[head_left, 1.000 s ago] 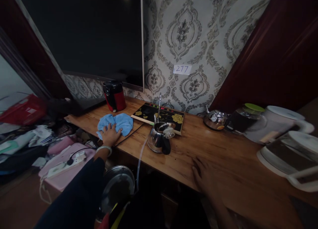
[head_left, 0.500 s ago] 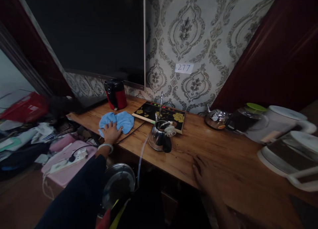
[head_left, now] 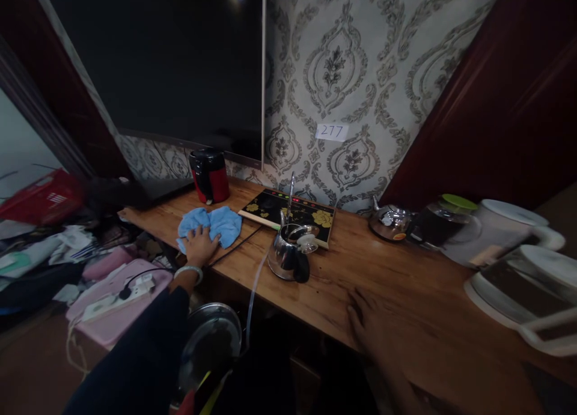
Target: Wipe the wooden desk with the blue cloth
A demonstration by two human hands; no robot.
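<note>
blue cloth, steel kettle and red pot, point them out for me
blue cloth [head_left: 219, 221], head view, on its bare right half beyond the hand.
steel kettle [head_left: 283, 256], head view, on its shiny body.
red pot [head_left: 211, 178], head view, on its red front.

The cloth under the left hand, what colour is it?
Light blue cloth, seen in the head view.

Handwritten "277" on a small white paper slip [head_left: 332, 131] stuck to the patterned wallpaper [head_left: 360, 72], above the floral black hob [head_left: 289, 209].
</note>
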